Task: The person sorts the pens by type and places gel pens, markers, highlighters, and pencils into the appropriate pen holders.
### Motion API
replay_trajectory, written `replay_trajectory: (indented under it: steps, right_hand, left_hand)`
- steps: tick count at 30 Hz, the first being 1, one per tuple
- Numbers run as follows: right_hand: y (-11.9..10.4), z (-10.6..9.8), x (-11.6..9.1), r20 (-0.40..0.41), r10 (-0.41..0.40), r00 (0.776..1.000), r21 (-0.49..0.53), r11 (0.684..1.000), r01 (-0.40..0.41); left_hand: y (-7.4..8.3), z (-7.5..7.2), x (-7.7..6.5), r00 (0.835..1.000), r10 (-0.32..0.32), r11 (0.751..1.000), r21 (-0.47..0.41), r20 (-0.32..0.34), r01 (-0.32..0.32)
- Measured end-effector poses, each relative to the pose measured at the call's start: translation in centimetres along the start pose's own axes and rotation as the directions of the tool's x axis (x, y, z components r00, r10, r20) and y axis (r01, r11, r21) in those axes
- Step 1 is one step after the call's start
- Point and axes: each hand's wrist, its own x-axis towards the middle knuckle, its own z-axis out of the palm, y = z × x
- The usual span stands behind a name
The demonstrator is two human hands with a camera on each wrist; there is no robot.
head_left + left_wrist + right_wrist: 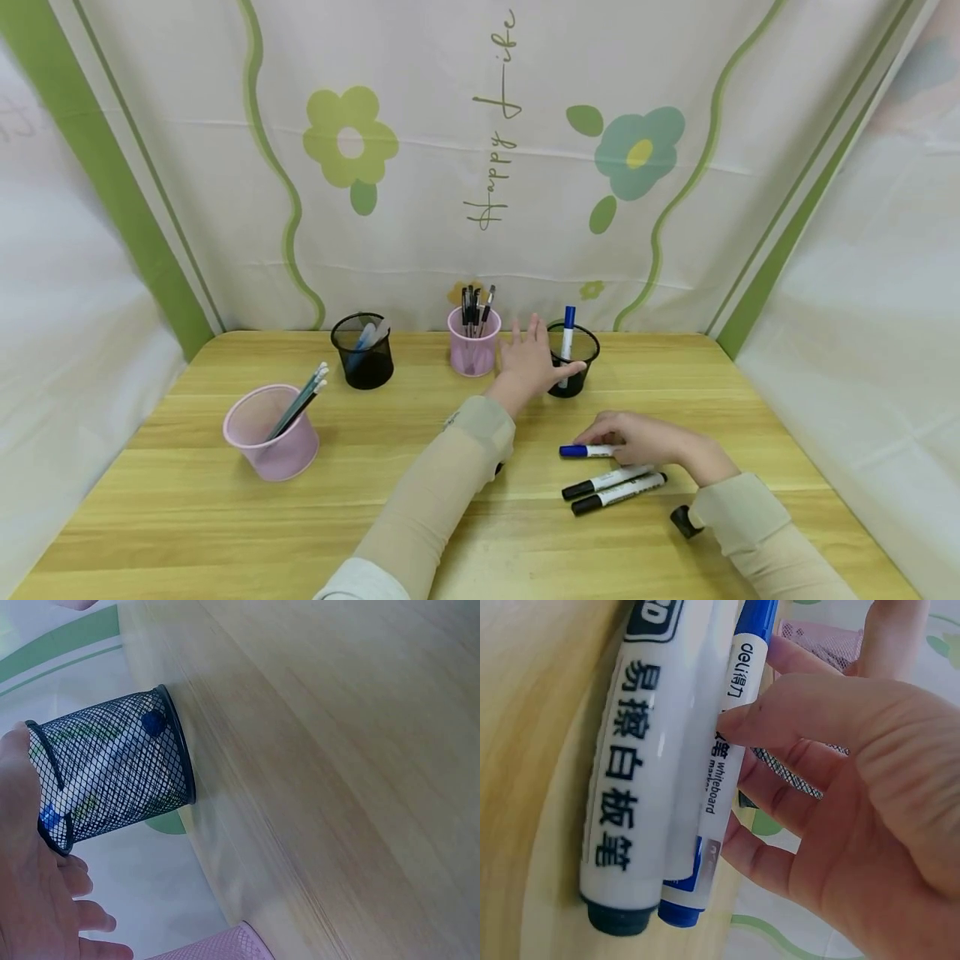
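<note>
My left hand (pixel 527 362), thumb and fingers spread, reaches to a black mesh pen cup (pixel 112 765). In the left wrist view the thumb lies at the cup's rim and the other fingers extend beside it. A blue-capped whiteboard marker (pixel 568 333) stands in that cup. Nearer the front, my right hand (pixel 648 439) pinches another blue whiteboard marker (pixel 735 727), thumb on its barrel and fingers behind. That marker is low over the table; whether it touches the wood I cannot tell. Beside it, two black-capped whiteboard markers (pixel 618 493) lie next to each other.
A pink mesh cup (pixel 472 358) with several black pens stands left of my left hand. Farther left is a black mesh cup (pixel 367 371) with bluish items. A pink cup (pixel 281 458) holding pencils (pixel 300 400) stands at the left front. A patterned curtain (pixel 420 167) encloses the table.
</note>
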Motion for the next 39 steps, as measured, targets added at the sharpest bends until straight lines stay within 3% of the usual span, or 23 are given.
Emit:
replay_trajectory:
  steps: [21, 29, 39]
  right_hand:
    - [-0.7, -2.9, -1.7, -0.114, 0.040, 0.993, -0.006, 0.999, -0.041]
    - [-1.1, -4.4, -2.6, -0.187, 0.054, 0.981, -0.024, 0.998, -0.060]
    - [-1.3, -5.2, -2.1, -0.293, 0.042, 0.955, -0.025, 0.998, -0.051]
  left_hand:
    - [0.2, 0.0, 0.0, 1.000, 0.002, 1.000, 0.011, 0.013, -0.002]
    - [0.3, 0.1, 0.0, 1.000, -0.001, 1.000, 0.001, 0.004, 0.001]
    - [-0.1, -0.1, 0.0, 1.000, -0.005, 1.000, -0.001, 0.009, 0.005]
